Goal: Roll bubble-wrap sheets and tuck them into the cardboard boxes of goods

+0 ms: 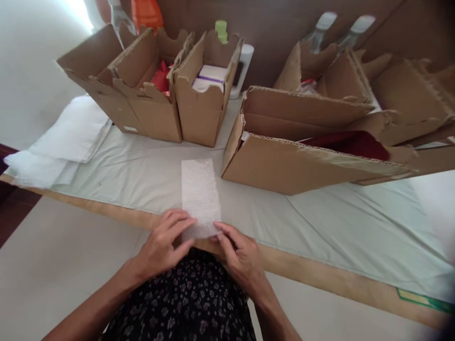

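A strip of white bubble wrap (200,192) lies lengthwise on the pale cloth-covered table (320,222), its near end at the table's front edge. My left hand (164,244) curls its fingers over the near left corner of the strip. My right hand (239,255) pinches the near right corner with thumb and fingers. Both hands grip the same end, close to my body in a dark flowered garment. Whatever may lie under the folded near end is hidden.
Open cardboard boxes (149,90) stand at the back left, one holding white and purple packets (209,76). A wide low cardboard box (302,156) with something red inside sits right of centre. White folded sheets (67,142) lie at the far left. Bottles (322,28) stand behind.
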Action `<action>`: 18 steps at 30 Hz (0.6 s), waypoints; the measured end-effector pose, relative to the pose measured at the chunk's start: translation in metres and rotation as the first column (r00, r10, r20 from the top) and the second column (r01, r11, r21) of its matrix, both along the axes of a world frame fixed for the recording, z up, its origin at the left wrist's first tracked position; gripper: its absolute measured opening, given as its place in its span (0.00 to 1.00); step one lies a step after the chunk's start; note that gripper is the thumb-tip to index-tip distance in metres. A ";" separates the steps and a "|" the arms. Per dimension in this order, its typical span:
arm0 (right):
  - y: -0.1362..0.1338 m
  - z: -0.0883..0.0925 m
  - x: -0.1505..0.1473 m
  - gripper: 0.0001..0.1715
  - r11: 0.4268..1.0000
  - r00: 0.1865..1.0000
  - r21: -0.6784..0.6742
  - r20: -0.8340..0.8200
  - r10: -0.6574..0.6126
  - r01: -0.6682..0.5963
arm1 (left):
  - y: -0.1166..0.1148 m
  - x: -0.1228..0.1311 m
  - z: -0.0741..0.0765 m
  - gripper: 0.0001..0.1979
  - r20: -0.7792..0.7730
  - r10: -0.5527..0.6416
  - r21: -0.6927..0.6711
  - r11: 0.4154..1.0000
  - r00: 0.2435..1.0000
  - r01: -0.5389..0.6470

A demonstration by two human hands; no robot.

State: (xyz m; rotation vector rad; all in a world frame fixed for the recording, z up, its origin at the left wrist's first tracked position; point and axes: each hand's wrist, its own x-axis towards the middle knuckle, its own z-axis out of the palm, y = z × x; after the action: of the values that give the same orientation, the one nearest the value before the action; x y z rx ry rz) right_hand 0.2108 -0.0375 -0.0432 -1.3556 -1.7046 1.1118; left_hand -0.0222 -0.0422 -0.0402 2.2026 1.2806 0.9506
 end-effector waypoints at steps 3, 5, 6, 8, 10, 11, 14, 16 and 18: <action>0.004 0.000 -0.004 0.15 0.997 0.996 -0.040 -0.053 -0.065 0.063 | 0.013 0.006 -0.005 0.09 0.090 0.126 -0.036 0.992 0.988 -0.123; 0.005 -0.001 -0.005 0.14 0.993 0.991 -0.045 -0.079 -0.110 0.106 | 0.018 0.005 -0.001 0.10 0.123 0.147 -0.123 0.984 0.981 -0.131; 0.005 -0.001 -0.005 0.14 0.990 0.987 -0.050 -0.093 -0.133 0.128 | 0.018 0.004 0.002 0.14 0.135 0.137 -0.163 0.980 0.981 -0.114; 0.006 -0.002 -0.006 0.14 0.982 0.975 -0.075 -0.126 -0.181 0.173 | 0.016 0.002 0.007 0.25 0.150 0.086 -0.217 0.975 0.985 -0.052; 0.008 -0.002 -0.007 0.14 0.973 0.963 -0.112 -0.159 -0.217 0.200 | 0.012 0.001 0.008 0.32 0.148 0.061 -0.225 0.974 0.987 -0.026; 0.010 -0.001 -0.008 0.15 0.971 0.960 -0.132 -0.172 -0.221 0.200 | 0.010 0.001 0.007 0.30 0.143 0.075 -0.211 0.976 0.987 -0.044; 0.015 0.000 -0.010 0.15 0.972 0.963 -0.175 -0.190 -0.189 0.156 | 0.010 0.006 -0.001 0.18 0.135 0.205 -0.193 0.965 0.969 -0.177; 0.016 0.002 -0.009 0.14 0.979 0.969 -0.150 -0.187 -0.163 0.136 | 0.014 0.010 -0.005 0.16 0.134 0.291 -0.229 0.939 0.947 -0.256; 0.013 0.003 -0.006 0.14 0.990 0.979 -0.033 -0.147 -0.141 0.138 | 0.019 0.013 -0.008 0.16 0.124 0.332 -0.244 0.924 0.935 -0.295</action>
State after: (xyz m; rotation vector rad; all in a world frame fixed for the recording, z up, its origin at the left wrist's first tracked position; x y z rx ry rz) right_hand 0.2045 -0.0246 -0.0403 -1.3492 -1.4714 1.1259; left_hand -0.0092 -0.0227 -0.0478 1.7435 1.6068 1.0236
